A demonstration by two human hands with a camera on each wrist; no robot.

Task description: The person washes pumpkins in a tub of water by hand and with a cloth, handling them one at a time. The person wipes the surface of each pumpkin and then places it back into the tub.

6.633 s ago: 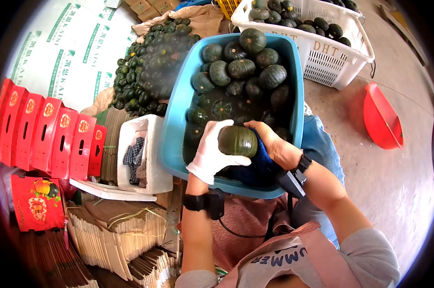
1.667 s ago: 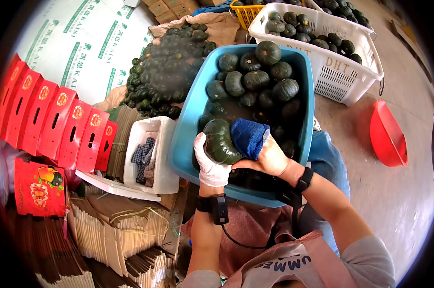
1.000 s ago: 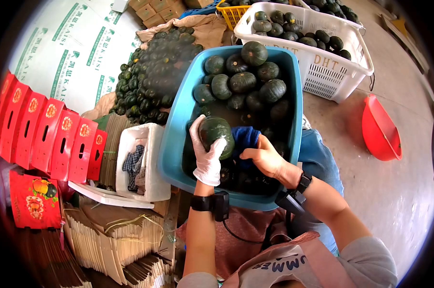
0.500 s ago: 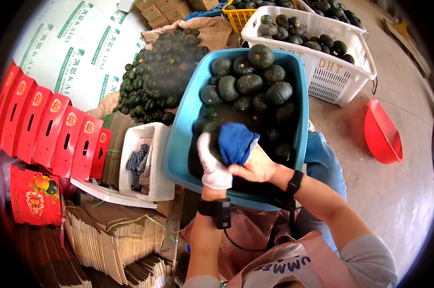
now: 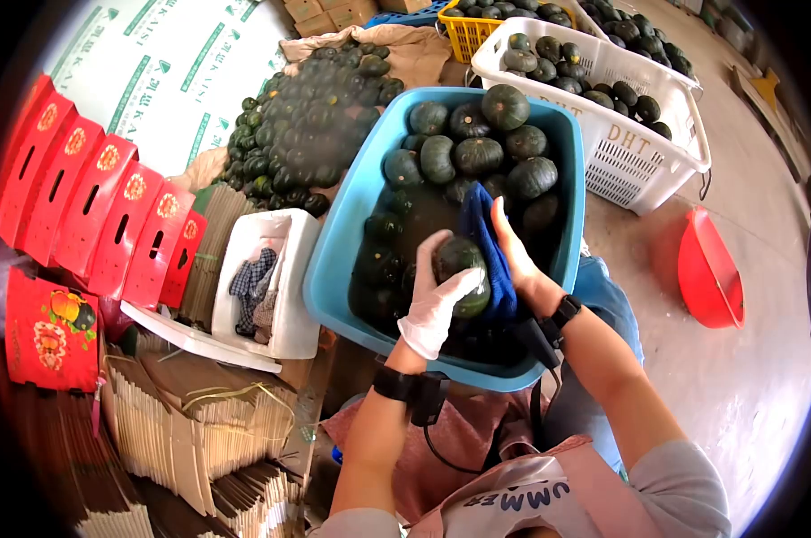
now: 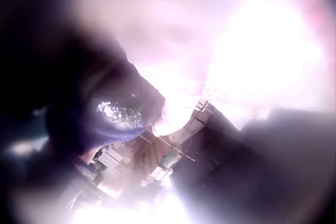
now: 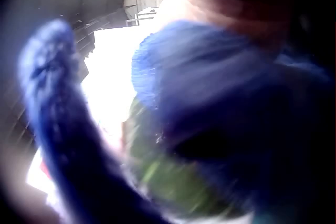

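My left hand [image 5: 430, 309], in a white glove, grips a dark green pumpkin [image 5: 464, 273] over the blue tub [image 5: 320, 278], thumb across its near side and fingers around its far side. My bare right hand [image 5: 524, 269] holds a blue cloth [image 5: 488, 242] against the pumpkin's right side; the cloth hides most of its fingers. In the right wrist view the cloth [image 7: 199, 71] covers much of the pumpkin [image 7: 168, 182]. Glare washes out most of the left wrist view, where a wet, shiny patch of the pumpkin [image 6: 121, 116] shows.
Several pumpkins [image 5: 479, 156] sit in the tub's far half, others lower in dark water. A white crate [image 5: 625, 166] of pumpkins stands behind right, a red basin [image 5: 708, 269] at right. On the left are a foam box [image 5: 302, 296], red cartons [image 5: 91, 211] and a pumpkin pile [image 5: 289, 134].
The pumpkin has shifted right and been turned in my left hand. My right hand has moved the cloth from over the pumpkin to its right side.
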